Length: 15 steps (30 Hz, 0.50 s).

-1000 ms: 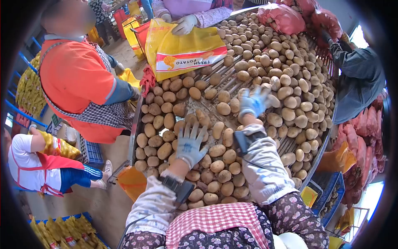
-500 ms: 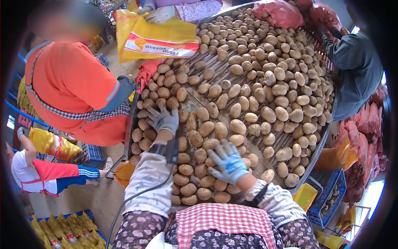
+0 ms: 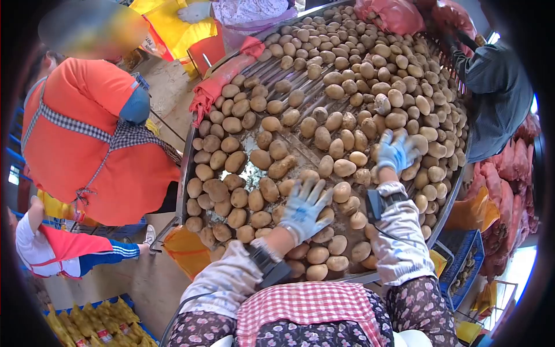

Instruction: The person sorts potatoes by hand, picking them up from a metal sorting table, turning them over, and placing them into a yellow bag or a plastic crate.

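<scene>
Potatoes (image 3: 345, 168) cover a slatted sorting table (image 3: 298, 146). My left hand (image 3: 303, 213), in a pale blue work glove, lies with fingers spread over potatoes near the table's front edge. Farther right and forward, my right hand (image 3: 395, 152) wears a matching glove. Its fingers are apart and rest against the edge of the large potato heap (image 3: 428, 124). Neither hand is closed round a potato. The undersides of both palms are hidden.
A person in orange (image 3: 110, 139) stands left of the table; another in dark clothing (image 3: 500, 98) works at the right. Red mesh sacks (image 3: 390, 17) lie at the far edge. Blue crates (image 3: 461, 269) stand at lower right. Pink cloth (image 3: 205, 95) drapes the left rim.
Both my hands have moved right, the right one also forward. Potatoes at the left have shifted, exposing a bright patch. The yellow bag at the far edge has moved off the table, leftward.
</scene>
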Available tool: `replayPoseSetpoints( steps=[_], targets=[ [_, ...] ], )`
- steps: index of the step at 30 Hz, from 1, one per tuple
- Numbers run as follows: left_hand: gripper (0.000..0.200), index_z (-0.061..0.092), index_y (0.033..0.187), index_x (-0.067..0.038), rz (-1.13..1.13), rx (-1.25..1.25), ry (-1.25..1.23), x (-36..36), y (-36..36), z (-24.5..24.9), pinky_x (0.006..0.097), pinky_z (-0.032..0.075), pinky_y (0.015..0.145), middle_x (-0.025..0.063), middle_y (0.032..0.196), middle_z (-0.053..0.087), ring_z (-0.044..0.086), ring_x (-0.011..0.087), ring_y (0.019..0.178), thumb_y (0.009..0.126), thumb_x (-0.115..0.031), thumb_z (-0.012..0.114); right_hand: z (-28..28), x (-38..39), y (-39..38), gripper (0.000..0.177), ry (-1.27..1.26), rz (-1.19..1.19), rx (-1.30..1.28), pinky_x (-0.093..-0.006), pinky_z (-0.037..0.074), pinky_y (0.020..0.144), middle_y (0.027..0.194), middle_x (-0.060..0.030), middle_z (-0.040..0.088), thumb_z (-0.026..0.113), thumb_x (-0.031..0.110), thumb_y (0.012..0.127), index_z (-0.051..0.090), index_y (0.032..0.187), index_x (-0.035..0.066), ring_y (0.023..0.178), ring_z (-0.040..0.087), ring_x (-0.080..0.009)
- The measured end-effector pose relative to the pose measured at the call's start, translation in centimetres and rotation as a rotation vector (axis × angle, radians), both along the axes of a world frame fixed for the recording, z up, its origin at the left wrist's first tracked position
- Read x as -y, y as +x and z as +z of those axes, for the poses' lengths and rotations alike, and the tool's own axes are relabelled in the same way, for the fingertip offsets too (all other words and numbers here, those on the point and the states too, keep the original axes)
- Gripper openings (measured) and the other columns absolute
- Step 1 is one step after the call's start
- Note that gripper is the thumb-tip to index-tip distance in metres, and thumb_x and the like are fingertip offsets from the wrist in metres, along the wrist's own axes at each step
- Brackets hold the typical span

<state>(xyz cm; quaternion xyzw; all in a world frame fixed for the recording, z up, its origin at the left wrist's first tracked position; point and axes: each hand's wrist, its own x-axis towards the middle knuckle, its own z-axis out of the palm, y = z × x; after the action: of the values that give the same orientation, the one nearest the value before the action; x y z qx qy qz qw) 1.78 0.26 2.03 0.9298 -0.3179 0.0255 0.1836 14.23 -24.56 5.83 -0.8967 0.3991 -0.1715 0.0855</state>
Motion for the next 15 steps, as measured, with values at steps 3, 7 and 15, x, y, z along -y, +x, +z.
replayPoseSetpoints(
  steps=[3,7,15],
  targets=[
    [0.067,0.047,0.137,-0.014,0.111,-0.081,-0.004,-5.1,-2.6,0.6,0.0558,0.016,0.113,0.0156,0.147,0.036,0.026,0.0428,0.137,0.082,-0.051,0.058,-2.6,-5.6,3.3,0.058,-0.171,0.414,0.032,-0.0508,0.020,0.114,0.147,-0.0154,0.040,0.043,0.053,0.092,0.053,0.134,0.013,0.139,0.028,-0.0394],
    [0.068,0.043,0.141,-0.014,0.420,0.032,0.157,-10.5,-2.9,0.8,0.0557,0.014,0.114,0.0184,0.147,0.035,0.026,0.0432,0.137,0.083,-0.047,0.058,-3.1,-16.1,-2.5,0.069,-0.071,0.854,-0.247,-0.0498,0.008,0.117,0.151,-0.0210,0.030,0.046,0.054,0.088,0.039,0.144,0.014,0.142,0.022,-0.0401],
    [0.076,0.038,0.144,-0.012,0.658,0.175,0.125,-10.9,10.5,-2.2,0.0538,0.015,0.114,0.0191,0.150,0.032,0.024,0.0417,0.139,0.083,-0.052,0.056,-0.8,-6.9,-13.4,0.070,-0.060,1.300,-0.272,-0.0550,0.016,0.115,0.149,-0.0224,0.030,0.061,0.047,0.081,0.045,0.139,0.012,0.138,0.024,-0.0441]
  ],
)
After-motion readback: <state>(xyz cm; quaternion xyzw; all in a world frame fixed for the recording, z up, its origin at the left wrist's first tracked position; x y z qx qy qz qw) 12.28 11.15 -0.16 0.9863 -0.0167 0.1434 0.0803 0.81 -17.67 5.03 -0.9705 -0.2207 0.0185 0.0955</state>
